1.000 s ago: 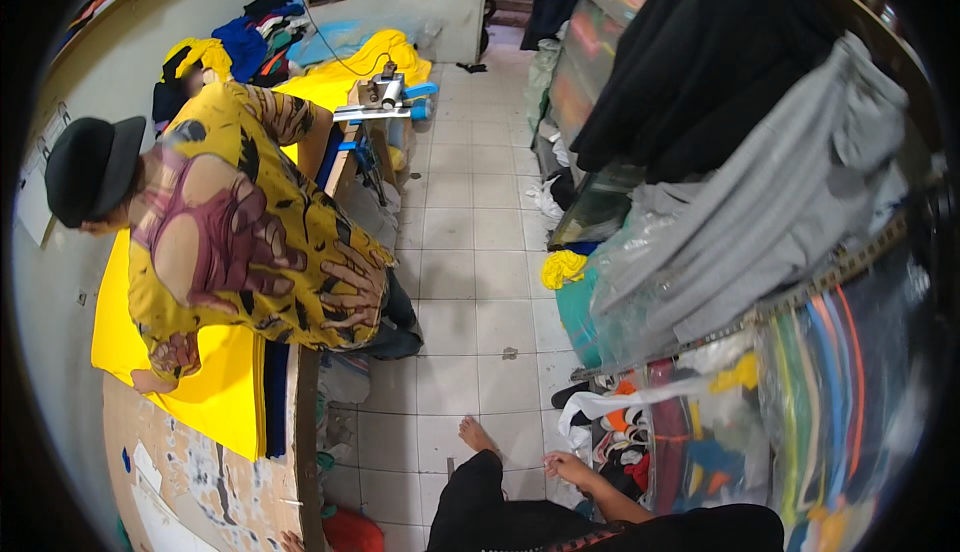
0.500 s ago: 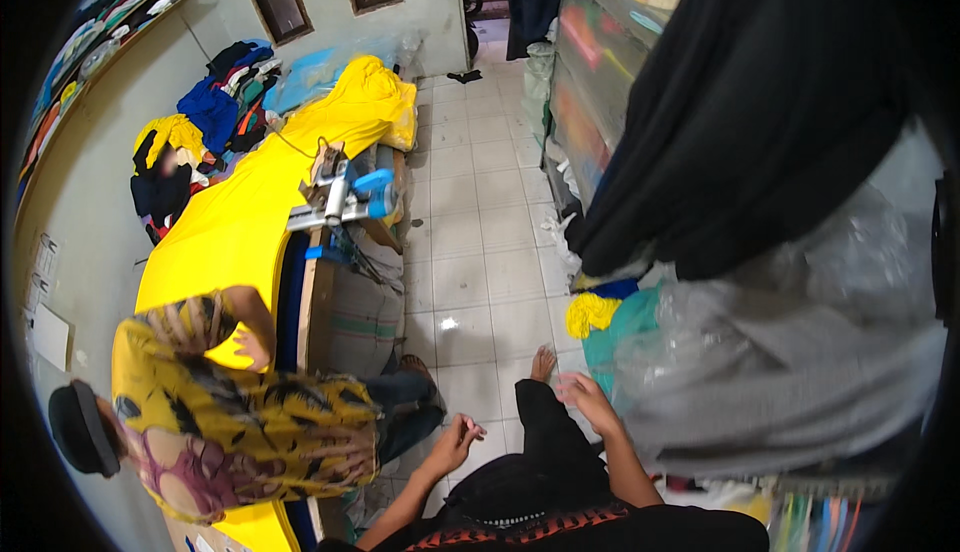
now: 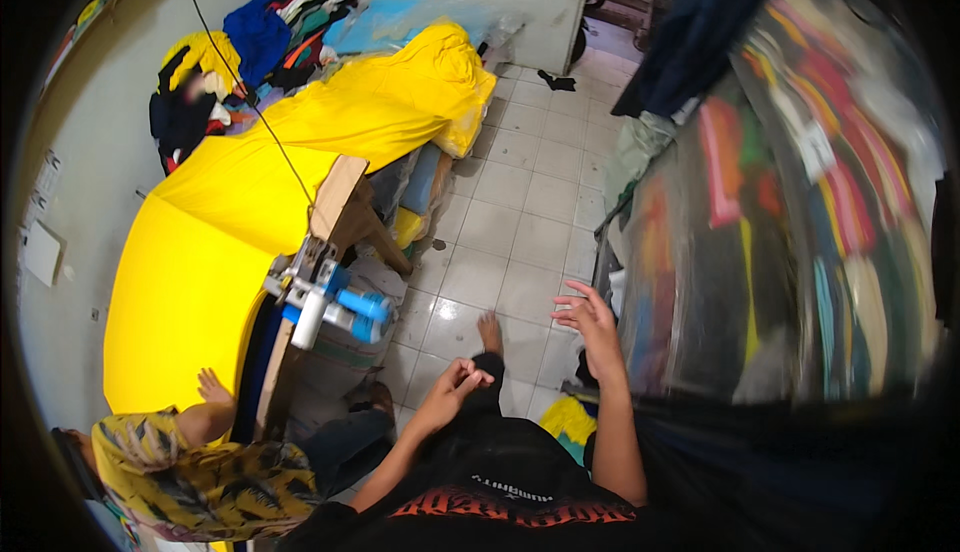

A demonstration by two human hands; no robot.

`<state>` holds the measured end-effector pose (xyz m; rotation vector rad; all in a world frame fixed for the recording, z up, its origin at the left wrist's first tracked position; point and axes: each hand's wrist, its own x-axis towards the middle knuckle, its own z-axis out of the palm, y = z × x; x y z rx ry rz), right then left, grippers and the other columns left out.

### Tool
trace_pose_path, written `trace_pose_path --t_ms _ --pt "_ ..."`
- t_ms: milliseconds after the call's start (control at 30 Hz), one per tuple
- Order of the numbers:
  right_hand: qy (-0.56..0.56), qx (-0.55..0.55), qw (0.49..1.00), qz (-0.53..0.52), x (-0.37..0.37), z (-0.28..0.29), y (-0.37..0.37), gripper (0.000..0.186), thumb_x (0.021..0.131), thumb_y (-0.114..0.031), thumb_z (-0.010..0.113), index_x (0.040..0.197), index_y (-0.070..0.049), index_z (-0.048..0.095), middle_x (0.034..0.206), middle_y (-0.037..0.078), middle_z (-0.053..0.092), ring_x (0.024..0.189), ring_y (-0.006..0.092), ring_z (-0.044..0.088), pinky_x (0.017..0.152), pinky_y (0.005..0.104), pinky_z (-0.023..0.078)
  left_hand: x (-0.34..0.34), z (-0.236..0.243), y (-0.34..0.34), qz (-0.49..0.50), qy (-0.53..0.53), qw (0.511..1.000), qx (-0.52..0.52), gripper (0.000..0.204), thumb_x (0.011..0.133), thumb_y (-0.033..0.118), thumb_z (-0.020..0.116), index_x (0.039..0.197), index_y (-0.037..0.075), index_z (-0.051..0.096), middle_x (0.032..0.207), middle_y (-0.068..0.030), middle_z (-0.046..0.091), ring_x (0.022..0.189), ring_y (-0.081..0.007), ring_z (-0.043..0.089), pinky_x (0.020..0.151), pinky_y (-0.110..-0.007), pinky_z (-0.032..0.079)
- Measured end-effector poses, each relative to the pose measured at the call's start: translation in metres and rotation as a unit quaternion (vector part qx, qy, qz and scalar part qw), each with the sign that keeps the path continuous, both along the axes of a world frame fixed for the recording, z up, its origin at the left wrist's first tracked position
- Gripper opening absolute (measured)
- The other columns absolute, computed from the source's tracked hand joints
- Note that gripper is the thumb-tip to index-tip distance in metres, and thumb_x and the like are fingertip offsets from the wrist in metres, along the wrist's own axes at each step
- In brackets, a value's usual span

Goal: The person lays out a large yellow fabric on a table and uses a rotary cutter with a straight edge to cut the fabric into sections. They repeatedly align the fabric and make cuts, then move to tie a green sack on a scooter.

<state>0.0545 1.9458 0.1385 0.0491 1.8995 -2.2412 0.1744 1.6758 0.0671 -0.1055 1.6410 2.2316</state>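
My left hand (image 3: 455,390) is in front of my body over the tiled floor, its fingers curled in and thumb against them, with nothing showing in it. To its right, my right hand (image 3: 590,327) is raised higher with its fingers spread, holding nothing. It is nearest to the plastic-covered stacks of coloured cloth (image 3: 745,222) on the right, but appears apart from them. On the left, a blue and silver cloth-cutting machine (image 3: 335,302) stands at the edge of the cutting table (image 3: 270,392). Yellow cloth (image 3: 185,292) lies in layers over that table.
A co-worker in a patterned yellow shirt (image 3: 210,477) leans at the table, one hand on the yellow cloth. Mixed garments (image 3: 255,37) are heaped at the back left. A tiled aisle (image 3: 510,192) runs toward a doorway. A dark cloth (image 3: 575,80) lies on the floor there.
My view has shifted forward along the aisle, bringing the cutting machine nearer. My right hand has risen, and the black hanging cloth on the right has left view. The co-worker's hand now lies flat.
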Motion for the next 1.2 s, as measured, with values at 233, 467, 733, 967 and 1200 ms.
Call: trace_pose_path --t_ms 233,467,733,967,1200 --pt "-0.069 0.158 0.969 -0.177 -0.201 -0.195 0.110 0.029 0.108 -0.026 0.049 0.121 -0.004 0.063 0.092 0.009 0.068 0.080 0.0164 0.067 0.073 0.0304 0.056 -0.300 -0.018 0.024 0.002 0.049 0.998 -0.044 0.009 0.107 0.013 0.055 0.103 0.007 0.049 0.106 -0.0076 0.066 0.110 -0.0174 0.064 0.100 -0.032 0.049" --pt "-0.500 0.282 0.815 0.080 -0.205 -0.335 0.223 0.038 0.108 -0.037 0.043 0.110 -0.005 0.062 0.078 0.009 0.065 0.063 0.0226 0.062 0.059 0.0397 0.050 -0.575 0.044 -0.005 0.051 0.095 0.992 -0.066 0.009 0.107 0.010 0.054 0.102 0.006 0.047 0.103 -0.0074 0.062 0.109 -0.0192 0.066 0.097 -0.034 0.050" --pt "-0.463 0.270 0.843 0.047 -0.490 -0.377 0.245 0.030 0.104 -0.031 0.052 0.117 -0.006 0.063 0.088 0.011 0.067 0.069 0.0238 0.064 0.062 0.0411 0.052 -0.802 -0.145 -0.058 0.075 -0.045 0.954 -0.285 0.011 0.103 0.012 0.057 0.107 0.003 0.053 0.096 -0.0131 0.069 0.095 -0.0212 0.070 0.088 -0.035 0.053" --pt "-0.283 0.161 0.944 -0.043 -0.993 -0.343 0.194 0.026 0.104 -0.024 0.053 0.121 -0.004 0.059 0.094 0.007 0.068 0.080 0.0210 0.067 0.072 0.0344 0.056 -0.798 -0.276 -0.105 0.092 -0.332 0.916 -0.207 0.024 0.094 0.019 0.056 0.110 0.002 0.060 0.101 -0.0153 0.075 0.088 -0.0262 0.071 0.075 -0.039 0.052" --pt "-0.105 0.247 0.955 0.124 -1.356 -0.204 0.034 0.028 0.109 -0.017 0.045 0.126 -0.005 0.063 0.100 0.009 0.069 0.084 0.0164 0.065 0.078 0.0307 0.054 -0.996 -0.252 -0.057 0.333 -0.305 0.873 -0.184 0.007 0.097 0.010 0.054 0.103 0.007 0.056 0.099 -0.0109 0.072 0.088 -0.0196 0.069 0.072 -0.031 0.050"
